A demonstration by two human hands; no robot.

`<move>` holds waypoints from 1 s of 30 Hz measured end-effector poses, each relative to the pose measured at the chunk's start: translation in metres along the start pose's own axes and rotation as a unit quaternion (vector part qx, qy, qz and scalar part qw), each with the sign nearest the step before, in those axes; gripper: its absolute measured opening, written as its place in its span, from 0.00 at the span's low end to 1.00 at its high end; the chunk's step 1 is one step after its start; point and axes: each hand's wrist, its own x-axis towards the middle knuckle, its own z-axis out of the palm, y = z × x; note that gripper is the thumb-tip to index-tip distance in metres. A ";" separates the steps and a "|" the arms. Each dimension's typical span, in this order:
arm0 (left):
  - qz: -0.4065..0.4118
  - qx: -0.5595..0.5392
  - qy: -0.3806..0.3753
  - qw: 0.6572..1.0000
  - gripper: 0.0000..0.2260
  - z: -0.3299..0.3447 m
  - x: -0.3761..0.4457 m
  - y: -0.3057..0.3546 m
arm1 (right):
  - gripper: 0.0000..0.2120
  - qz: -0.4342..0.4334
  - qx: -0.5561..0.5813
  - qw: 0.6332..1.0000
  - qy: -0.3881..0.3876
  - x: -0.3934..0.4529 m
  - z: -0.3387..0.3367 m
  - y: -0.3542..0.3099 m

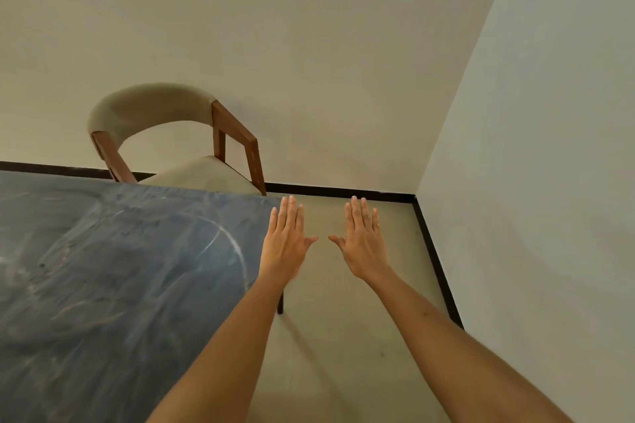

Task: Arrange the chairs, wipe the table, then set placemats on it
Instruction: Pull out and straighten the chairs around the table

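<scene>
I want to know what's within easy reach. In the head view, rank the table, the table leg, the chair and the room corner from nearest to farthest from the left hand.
From the left hand:
1. Table: its right edge lies at the hand.
2. Table leg: just below, under that edge.
3. Chair: beyond the table's far edge, to the left.
4. Room corner: far right, past the right hand.

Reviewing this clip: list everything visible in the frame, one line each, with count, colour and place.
table: one, blue-grey marbled top with pale streaks, fills the left half; one dark leg shows under its near right edge.
chair: one, beige cushioned back and seat on a brown wooden frame, at the table's far side against the wall.
floor: beige, right of the table.
walls: two, off-white, meeting in a corner at right.
baseboard: black strip along both walls.
left hand: fingers straight, held out, holding nothing.
right hand: same, over the floor.
</scene>
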 end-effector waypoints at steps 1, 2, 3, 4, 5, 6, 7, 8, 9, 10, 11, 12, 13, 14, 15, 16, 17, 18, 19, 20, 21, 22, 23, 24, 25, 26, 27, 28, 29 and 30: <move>-0.002 0.004 -0.002 1.000 0.34 0.005 0.013 0.005 | 0.39 -0.006 0.005 1.000 -0.001 0.013 0.003 0.010; -0.004 0.008 -0.003 1.000 0.34 0.009 0.024 0.008 | 0.39 -0.011 0.011 1.000 0.002 0.023 0.005 0.019; -0.005 0.012 -0.004 1.000 0.34 0.013 0.037 0.011 | 0.38 -0.016 0.016 1.000 0.004 0.037 0.009 0.028; -0.007 0.015 -0.006 1.000 0.34 0.019 0.051 0.013 | 0.38 -0.019 0.019 1.000 0.004 0.050 0.013 0.036; -0.009 0.017 -0.005 1.000 0.34 0.025 0.065 0.015 | 0.38 -0.022 0.021 1.000 0.001 0.064 0.017 0.043; -0.013 0.017 -0.010 1.000 0.34 0.031 0.080 0.015 | 0.39 -0.025 0.024 0.999 -0.003 0.080 0.022 0.050; -0.016 0.016 -0.016 1.000 0.34 0.037 0.094 0.015 | 0.39 -0.029 0.026 0.999 -0.004 0.094 0.026 0.055; -0.019 0.016 -0.018 1.000 0.34 0.043 0.112 0.015 | 0.39 -0.035 0.026 0.999 -0.003 0.112 0.031 0.063; -0.023 0.020 -0.017 0.999 0.34 0.050 0.130 0.016 | 0.39 -0.041 0.026 0.999 -0.001 0.130 0.037 0.071; -0.027 0.023 -0.015 0.999 0.34 0.057 0.149 0.015 | 0.39 -0.048 0.026 0.999 -0.002 0.151 0.043 0.078; -0.032 0.022 -0.019 0.999 0.34 0.063 0.168 0.013 | 0.39 -0.051 0.028 0.998 -0.007 0.172 0.050 0.085; -0.037 0.023 -0.022 0.999 0.34 0.069 0.183 0.011 | 0.40 -0.053 0.029 0.998 -0.007 0.189 0.057 0.090; -0.044 0.027 -0.020 0.998 0.34 0.075 0.203 0.006 | 0.41 -0.058 0.029 0.998 -0.008 0.211 0.064 0.094; -0.052 0.031 -0.019 0.998 0.34 0.082 0.220 0.002 | 0.42 -0.064 0.028 0.997 -0.013 0.232 0.071 0.098; -0.058 0.032 -0.023 0.998 0.34 0.087 0.236 -0.003 | 0.42 -0.071 0.027 0.997 -0.018 0.252 0.077 0.101; -0.063 0.032 -0.030 0.997 0.34 0.091 0.253 -0.009 | 0.42 -0.077 0.025 0.996 -0.023 0.272 0.082 0.104; -0.069 0.032 -0.033 0.997 0.33 0.094 0.266 -0.014 | 0.42 -0.083 0.022 0.996 -0.022 0.289 0.086 0.106; -0.074 0.032 -0.034 0.996 0.33 0.099 0.282 -0.020 | 0.41 -0.089 0.020 0.996 -0.018 0.308 0.088 0.107; -0.080 0.030 -0.035 0.996 0.33 0.102 0.296 -0.024 | 0.40 -0.093 0.024 0.995 -0.016 0.325 0.091 0.110; -0.083 0.027 -0.038 0.995 0.33 0.105 0.310 -0.028 | 0.39 -0.097 0.029 0.995 -0.016 0.342 0.093 0.112; -0.086 0.027 -0.044 0.995 0.33 0.108 0.324 -0.032 | 0.39 -0.100 0.031 0.994 -0.016 0.358 0.096 0.114; -0.090 0.032 -0.048 0.994 0.33 0.111 0.334 -0.036 | 0.39 -0.106 0.031 0.994 -0.014 0.371 0.100 0.115; -0.098 0.037 -0.051 0.993 0.33 0.115 0.348 -0.040 | 0.40 -0.112 0.034 0.993 -0.014 0.388 0.103 0.117; -0.107 0.039 -0.052 0.992 0.33 0.120 0.363 -0.043 | 0.40 -0.117 0.037 0.992 -0.018 0.405 0.107 0.120; -0.115 0.036 -0.050 0.992 0.33 0.124 0.377 -0.046 | 0.40 -0.124 0.040 0.991 -0.022 0.422 0.111 0.122; -0.123 0.033 -0.047 0.991 0.33 0.129 0.392 -0.050 | 0.39 -0.134 0.040 0.990 -0.024 0.440 0.116 0.124; -0.131 0.034 -0.043 0.990 0.33 0.133 0.404 -0.053 | 0.39 -0.145 0.037 0.988 -0.026 0.456 0.120 0.125; -0.140 0.040 -0.042 0.988 0.33 0.139 0.420 -0.058 | 0.38 -0.157 0.034 0.987 -0.029 0.476 0.124 0.127; -0.151 0.046 -0.044 0.986 0.33 0.144 0.435 -0.063 | 0.39 -0.167 0.036 0.985 -0.034 0.495 0.129 0.129; -0.163 0.051 -0.044 0.984 0.33 0.150 0.450 -0.067 | 0.40 -0.179 0.039 0.982 -0.035 0.514 0.133 0.131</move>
